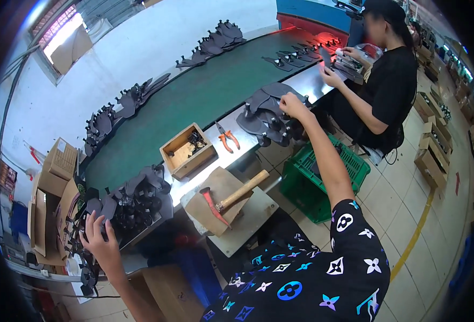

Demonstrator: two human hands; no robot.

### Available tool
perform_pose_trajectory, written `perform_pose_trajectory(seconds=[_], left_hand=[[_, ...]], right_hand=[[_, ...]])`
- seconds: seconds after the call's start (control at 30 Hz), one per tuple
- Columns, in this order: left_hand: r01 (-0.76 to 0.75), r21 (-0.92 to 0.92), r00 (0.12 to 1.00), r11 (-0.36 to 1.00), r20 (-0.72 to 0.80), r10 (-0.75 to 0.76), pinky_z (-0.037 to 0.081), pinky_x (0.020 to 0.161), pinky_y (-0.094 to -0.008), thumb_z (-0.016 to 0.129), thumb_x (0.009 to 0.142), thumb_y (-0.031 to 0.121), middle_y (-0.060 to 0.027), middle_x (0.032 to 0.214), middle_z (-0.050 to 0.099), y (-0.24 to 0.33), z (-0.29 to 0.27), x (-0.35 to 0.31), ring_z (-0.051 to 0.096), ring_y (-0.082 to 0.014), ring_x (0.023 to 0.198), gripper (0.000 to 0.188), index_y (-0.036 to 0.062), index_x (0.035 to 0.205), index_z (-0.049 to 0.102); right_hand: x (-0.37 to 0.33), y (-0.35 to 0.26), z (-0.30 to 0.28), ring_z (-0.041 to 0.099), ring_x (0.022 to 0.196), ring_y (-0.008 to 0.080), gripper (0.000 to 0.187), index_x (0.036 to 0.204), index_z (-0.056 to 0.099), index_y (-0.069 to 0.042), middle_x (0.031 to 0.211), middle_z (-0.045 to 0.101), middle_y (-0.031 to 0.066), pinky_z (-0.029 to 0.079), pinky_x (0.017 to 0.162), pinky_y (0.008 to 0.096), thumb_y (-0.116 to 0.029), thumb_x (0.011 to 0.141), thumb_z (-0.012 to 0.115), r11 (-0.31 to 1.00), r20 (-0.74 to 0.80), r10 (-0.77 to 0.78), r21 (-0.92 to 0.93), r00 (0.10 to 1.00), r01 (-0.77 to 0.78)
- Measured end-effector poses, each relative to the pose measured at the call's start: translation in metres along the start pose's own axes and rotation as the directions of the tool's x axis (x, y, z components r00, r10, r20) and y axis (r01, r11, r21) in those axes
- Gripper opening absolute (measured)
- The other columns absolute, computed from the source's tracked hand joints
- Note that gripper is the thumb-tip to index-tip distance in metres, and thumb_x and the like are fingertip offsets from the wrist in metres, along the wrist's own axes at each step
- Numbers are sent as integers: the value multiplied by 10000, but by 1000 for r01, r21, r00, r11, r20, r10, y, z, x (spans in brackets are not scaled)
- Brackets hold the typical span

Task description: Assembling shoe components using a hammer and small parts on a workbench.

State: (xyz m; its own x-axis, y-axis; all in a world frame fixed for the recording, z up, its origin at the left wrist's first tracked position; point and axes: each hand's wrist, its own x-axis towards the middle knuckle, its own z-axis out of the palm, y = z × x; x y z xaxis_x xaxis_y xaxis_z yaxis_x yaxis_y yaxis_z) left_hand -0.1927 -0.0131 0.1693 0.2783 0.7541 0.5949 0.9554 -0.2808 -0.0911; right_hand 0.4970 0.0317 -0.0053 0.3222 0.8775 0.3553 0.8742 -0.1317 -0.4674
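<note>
My left hand [101, 241] is open, fingers spread, beside a pile of dark grey sole-shaped pieces with black heel-like knobs [140, 188] at the near left of the bench. Nothing shows in its fingers. My right arm stretches far to the right. Over a second heap of grey sole-shaped pieces [264, 102], my right hand [295, 105] is closed; what its fingers grip is hidden. Between the hands, a hammer [242, 191] with a wooden handle and red head lies on a worn block [199, 212]. Orange-handled pliers [228, 138] rest on the metal bench edge.
A wooden box [179, 170] holding small black parts stands mid-bench. Beyond runs a green conveyor belt [194, 88] with more grey pieces along its far side. A green crate [301, 198] is below my right arm. At right, a co-worker [392, 75] holds a grey piece. Cardboard boxes [63, 158] stand left.
</note>
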Motion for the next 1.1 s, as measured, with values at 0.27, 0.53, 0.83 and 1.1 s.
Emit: perform_pose_trajectory(seconds=[0.27, 0.53, 0.83, 1.1], left_hand=[[-62, -67, 998, 996, 8, 63, 161, 1177, -502, 581, 966, 177, -69, 1375, 558, 27, -14, 1, 459, -244, 1347, 180, 77, 1108, 631], [26, -166, 1000, 986, -5, -27, 190, 1169, -501, 610, 945, 175, -83, 1325, 587, 26, -23, -22, 495, -247, 1309, 162, 71, 1065, 644], [-101, -645, 991, 757, 4, 135, 260, 1158, -451, 758, 795, 144, -231, 1477, 381, 180, 36, -16, 324, -392, 1409, 791, -26, 1448, 344], [-263, -893, 894, 364, -367, -255, 537, 829, -327, 615, 952, 51, -144, 1036, 632, 226, 85, -30, 671, -201, 904, 285, -13, 1180, 455]], right_hand=[[19, 29, -11, 681, 917, 339, 412, 1172, 604, -26, 955, 700, 176, 523, 810, 457, -310, 875, 623, 976, -379, 123, -123, 917, -181], [-12, 143, -15, 641, 909, 370, 318, 1001, 627, 25, 941, 655, 224, 517, 804, 472, -218, 805, 689, 959, -459, 257, 16, 850, -281], [-66, -175, -45, 672, 656, 188, 246, 1087, 501, -1, 838, 597, 79, 551, 552, 277, -152, 928, 612, 225, 28, 229, 971, 973, -81], [-187, -288, -22, 684, 967, 308, 481, 1322, 323, -65, 1158, 616, 189, 566, 769, 389, -198, 967, 619, 431, 185, -472, 901, 862, 43]])
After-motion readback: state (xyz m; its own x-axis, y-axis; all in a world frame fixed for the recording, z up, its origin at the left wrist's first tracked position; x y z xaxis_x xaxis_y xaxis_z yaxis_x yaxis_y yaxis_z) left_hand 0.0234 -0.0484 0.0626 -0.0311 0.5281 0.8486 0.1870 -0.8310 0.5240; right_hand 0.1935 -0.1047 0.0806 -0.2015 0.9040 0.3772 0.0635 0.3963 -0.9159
